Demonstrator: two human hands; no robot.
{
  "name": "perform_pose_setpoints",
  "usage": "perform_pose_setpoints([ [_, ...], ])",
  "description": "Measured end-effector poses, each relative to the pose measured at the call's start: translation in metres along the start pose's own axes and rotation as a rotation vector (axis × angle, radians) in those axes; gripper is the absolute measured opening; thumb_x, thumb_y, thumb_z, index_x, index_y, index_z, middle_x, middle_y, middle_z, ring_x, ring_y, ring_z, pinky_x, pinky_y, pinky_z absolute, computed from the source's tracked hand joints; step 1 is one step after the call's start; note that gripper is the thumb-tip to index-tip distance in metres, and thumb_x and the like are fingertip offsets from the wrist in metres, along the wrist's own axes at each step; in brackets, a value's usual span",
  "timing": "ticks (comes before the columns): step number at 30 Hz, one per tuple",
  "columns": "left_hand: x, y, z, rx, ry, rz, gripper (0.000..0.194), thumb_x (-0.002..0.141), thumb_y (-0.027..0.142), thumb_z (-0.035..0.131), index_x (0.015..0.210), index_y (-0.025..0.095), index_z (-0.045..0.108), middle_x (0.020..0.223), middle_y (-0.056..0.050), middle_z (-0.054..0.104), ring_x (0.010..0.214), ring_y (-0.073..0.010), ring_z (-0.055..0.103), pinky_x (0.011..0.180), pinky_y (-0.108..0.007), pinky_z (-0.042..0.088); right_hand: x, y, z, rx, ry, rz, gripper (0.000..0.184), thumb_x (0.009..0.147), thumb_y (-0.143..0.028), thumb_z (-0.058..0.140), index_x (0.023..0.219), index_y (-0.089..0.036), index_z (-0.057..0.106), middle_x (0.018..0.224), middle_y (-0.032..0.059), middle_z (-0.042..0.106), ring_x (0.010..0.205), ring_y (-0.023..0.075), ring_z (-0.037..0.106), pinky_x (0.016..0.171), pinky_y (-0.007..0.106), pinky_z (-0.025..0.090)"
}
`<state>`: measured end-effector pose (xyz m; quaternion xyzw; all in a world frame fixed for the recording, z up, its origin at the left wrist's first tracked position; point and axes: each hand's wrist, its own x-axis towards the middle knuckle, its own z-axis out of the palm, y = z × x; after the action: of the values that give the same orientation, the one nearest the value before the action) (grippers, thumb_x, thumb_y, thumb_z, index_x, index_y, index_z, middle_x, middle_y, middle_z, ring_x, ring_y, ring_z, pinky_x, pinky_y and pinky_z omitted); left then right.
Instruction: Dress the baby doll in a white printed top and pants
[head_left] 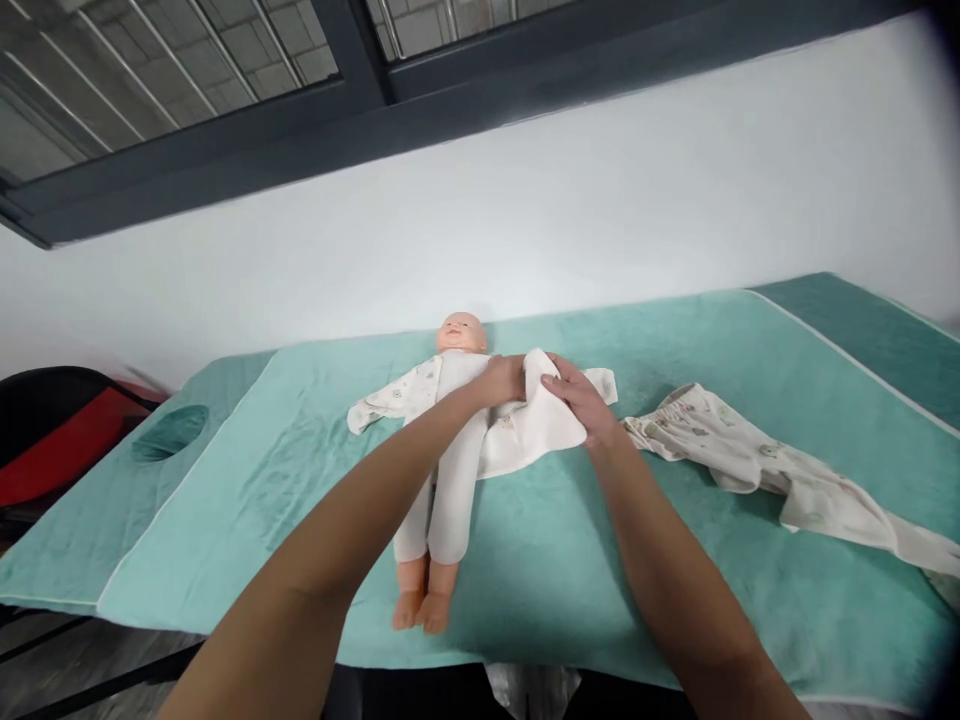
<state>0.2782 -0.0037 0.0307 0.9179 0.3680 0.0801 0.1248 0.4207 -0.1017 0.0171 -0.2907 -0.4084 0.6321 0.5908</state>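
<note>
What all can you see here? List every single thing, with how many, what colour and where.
Doll: one, pinkish, in white bodysuit, lying mid-bed
Shirt: one, white patterned, on one doll arm and spread beside it
Trousers: apparently one, white patterned, right
Bed: one, green cover, centre
Hole: one, dark green, bed's left end
Chair: seemingly one, black and red, far left
Window: one, dark frame, top
Bars: several, silvery, behind window
Wall: one, white, behind bed
Floor: grey, lower left
Unclear item: whitish, bottom centre
Left hand: one, bare, at shirt
Right hand: one, bare, holding shirt
</note>
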Motion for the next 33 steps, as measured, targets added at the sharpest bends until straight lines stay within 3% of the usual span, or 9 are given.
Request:
perform_pose_setpoints([
  [3, -0.003, -0.019, -0.028, -0.198, 0.060, 0.043, 0.022, 0.075, 0.019, 0.051, 0.092, 0.016, 0.065, 0.090, -0.005, 0.071, 0.081, -0.0193, 0.064, 0.076, -0.031, 0.050, -0.005, 0.008, 0.015, 0.023, -0.150, 0.022, 0.066, 0.068, -0.038, 0.080, 0.129, -0.023, 0.058, 0.107, 0.0050, 0.069, 0.097, 0.0251, 0.065, 0.081, 0.036, 0.053],
  [7, -0.018, -0.046, -0.055, -0.217, 0.234, -0.094, 0.020, 0.072, 0.015, 0.047, 0.082, 0.016, 0.064, 0.087, -0.005, 0.070, 0.081, -0.0190, 0.063, 0.076, -0.031, 0.049, -0.012, 0.027, 0.038, -0.070, -0.357, 0.039, 0.069, 0.074, -0.031, 0.077, 0.138, -0.029, 0.051, 0.133, 0.0033, 0.059, 0.116, 0.0230, 0.057, 0.095, 0.036, 0.049],
  [11, -0.044, -0.066, -0.062, -0.124, 0.258, -0.172, 0.014, 0.072, 0.015, 0.048, 0.076, 0.019, 0.062, 0.086, -0.004, 0.069, 0.085, -0.0205, 0.062, 0.081, -0.033, 0.049, -0.018, 0.037, 0.055, -0.250, -0.558, 0.064, 0.063, 0.085, -0.030, 0.067, 0.144, -0.032, 0.046, 0.133, 0.0038, 0.058, 0.099, 0.0171, 0.060, 0.086, 0.033, 0.051],
  [14, -0.064, -0.074, -0.061, -0.094, 0.352, -0.248, 0.016, 0.074, 0.013, 0.047, 0.079, 0.020, 0.061, 0.090, -0.004, 0.068, 0.088, -0.0211, 0.062, 0.086, -0.035, 0.049, -0.023, 0.037, 0.063, -0.304, -0.642, 0.032, 0.050, 0.089, -0.030, 0.061, 0.138, -0.030, 0.054, 0.133, 0.0040, 0.059, 0.106, 0.0188, 0.059, 0.084, 0.032, 0.049],
  [17, -0.084, -0.073, -0.058, -0.084, 0.431, -0.260, 0.020, 0.083, 0.015, 0.045, 0.091, 0.021, 0.062, 0.101, -0.005, 0.067, 0.097, -0.0210, 0.061, 0.092, -0.036, 0.048, -0.023, 0.038, 0.065, -0.312, -0.552, -0.022, 0.033, 0.090, -0.032, 0.059, 0.121, -0.026, 0.067, 0.122, 0.0050, 0.066, 0.105, 0.0205, 0.060, 0.081, 0.032, 0.048],
  [21, -0.122, -0.065, -0.047, -0.043, 0.506, -0.190, 0.026, 0.094, 0.025, 0.041, 0.114, 0.021, 0.058, 0.120, -0.008, 0.061, 0.118, -0.0211, 0.054, 0.107, -0.038, 0.041, -0.015, 0.043, 0.054, -0.238, -0.199, -0.117, 0.020, 0.087, -0.034, 0.061, 0.100, -0.023, 0.071, 0.102, 0.0052, 0.071, 0.087, 0.0185, 0.061, 0.069, 0.029, 0.046],
  [24, -0.164, -0.063, -0.026, -0.099, 0.528, -0.297, 0.036, 0.095, 0.037, 0.044, 0.127, 0.022, 0.052, 0.139, -0.010, 0.051, 0.133, -0.0224, 0.045, 0.113, -0.040, 0.036, -0.008, 0.049, 0.045, -0.303, -0.035, -0.152, 0.019, 0.087, -0.038, 0.061, 0.094, -0.022, 0.069, 0.088, 0.0029, 0.069, 0.078, 0.0166, 0.059, 0.069, 0.029, 0.044],
  [28, -0.214, -0.060, 0.006, -0.413, 0.516, -0.645, 0.048, 0.094, 0.049, 0.045, 0.131, 0.019, 0.050, 0.134, -0.013, 0.057, 0.121, -0.0255, 0.057, 0.101, -0.042, 0.047, -0.012, 0.065, 0.046, -0.517, -0.131, -0.106, 0.023, 0.085, -0.043, 0.062, 0.091, -0.021, 0.068, 0.074, -0.0007, 0.060, 0.068, 0.0146, 0.054, 0.066, 0.028, 0.042],
  [33, -0.231, -0.030, 0.017, -0.692, 0.456, -0.605, 0.050, 0.094, 0.054, 0.042, 0.126, 0.020, 0.058, 0.127, -0.008, 0.065, 0.117, -0.0257, 0.061, 0.102, -0.040, 0.047, -0.047, 0.079, 0.051, -0.508, -0.222, -0.074, 0.029, 0.087, -0.040, 0.062, 0.110, -0.022, 0.062, 0.082, -0.0014, 0.056, 0.075, 0.0136, 0.053, 0.072, 0.028, 0.044],
])
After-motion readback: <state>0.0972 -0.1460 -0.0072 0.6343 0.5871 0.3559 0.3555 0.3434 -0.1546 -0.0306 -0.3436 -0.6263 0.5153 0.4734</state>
